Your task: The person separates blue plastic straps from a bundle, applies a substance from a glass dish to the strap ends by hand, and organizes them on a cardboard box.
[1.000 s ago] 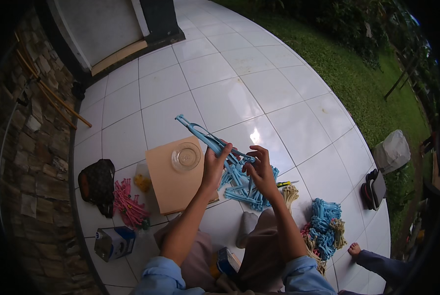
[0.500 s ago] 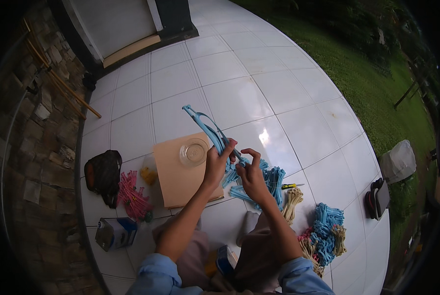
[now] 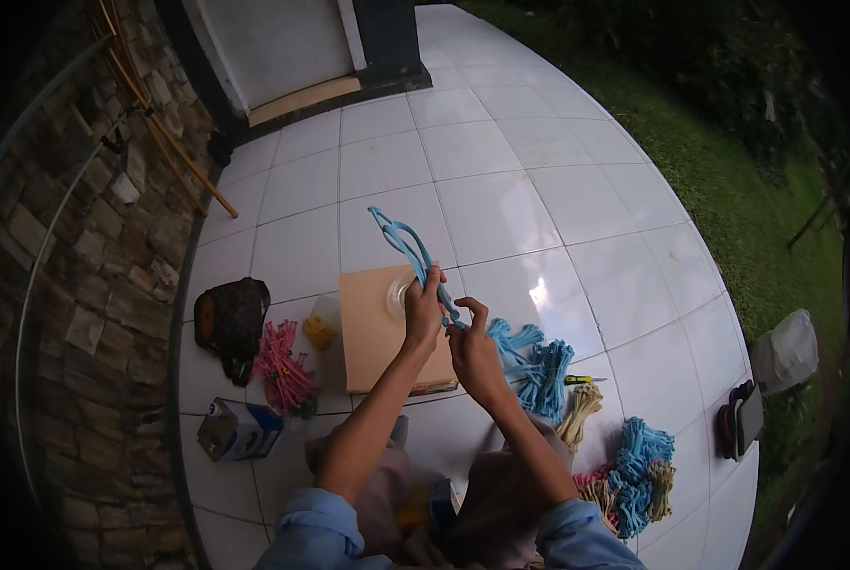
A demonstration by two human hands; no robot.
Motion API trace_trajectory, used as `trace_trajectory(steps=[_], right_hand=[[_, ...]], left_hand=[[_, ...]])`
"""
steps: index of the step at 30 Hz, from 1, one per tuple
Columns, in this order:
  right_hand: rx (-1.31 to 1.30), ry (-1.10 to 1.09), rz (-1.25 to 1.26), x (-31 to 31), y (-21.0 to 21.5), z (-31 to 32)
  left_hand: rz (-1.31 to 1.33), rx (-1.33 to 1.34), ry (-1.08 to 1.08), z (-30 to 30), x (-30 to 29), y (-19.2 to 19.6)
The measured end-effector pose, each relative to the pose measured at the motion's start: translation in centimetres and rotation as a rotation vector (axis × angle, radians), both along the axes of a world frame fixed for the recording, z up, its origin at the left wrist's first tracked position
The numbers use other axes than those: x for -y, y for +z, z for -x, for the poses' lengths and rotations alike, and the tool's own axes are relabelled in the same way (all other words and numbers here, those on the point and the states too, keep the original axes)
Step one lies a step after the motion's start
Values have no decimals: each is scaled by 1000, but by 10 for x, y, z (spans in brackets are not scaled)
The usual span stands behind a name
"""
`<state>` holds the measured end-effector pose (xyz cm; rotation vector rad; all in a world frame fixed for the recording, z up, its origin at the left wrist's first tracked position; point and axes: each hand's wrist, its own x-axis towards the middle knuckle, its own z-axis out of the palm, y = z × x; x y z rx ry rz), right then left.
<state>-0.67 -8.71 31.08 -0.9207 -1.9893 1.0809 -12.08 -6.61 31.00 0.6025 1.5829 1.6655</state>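
**Blue cords held taut over a tiled terrace**

Blue cords, looped at their far end, rise up and away from the left hand, whose fingers are closed around the strands just below the loop. The right hand sits just beside and slightly nearer the body, its fingertips pinched on the lower run of the same strands, apparently so that the length between the two hands stays stretched and easy to work.

Directly beneath the left hand lies a tan board on the white tiled floor, with a small clear round container resting on it, partly hidden behind the fingers. Just beyond the right hand, on its outer side, a loose heap of blue cords trails across the tiles, near enough to draw from without reaching; a yellow-handled tool and a pale straw-coloured bundle lie beside it.

Farther out on that side sits a mixed pile of blue, pink and tan cord pieces. On the opposite side of the board are a small yellow-filled bag, a bunch of pink cords, a dark patterned bag and a small carton. A stone wall borders the terrace there, and grass borders the far side.
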Motion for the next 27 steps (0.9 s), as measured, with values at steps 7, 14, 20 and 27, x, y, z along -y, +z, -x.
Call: trace_trajectory(steps=[7, 14, 20, 27], right_hand=[[122, 6, -80, 5, -6, -3], [135, -58, -158, -1, 0, -16], [100, -88, -139, 7, 14, -19], [52, -207, 54, -11, -5, -46]], left_hand=[[48, -102, -5, -4, -1, -17], [1, -143, -18, -20, -20, -23], [21, -227, 218, 0, -50, -50], [59, -323, 161, 30, -33, -7]])
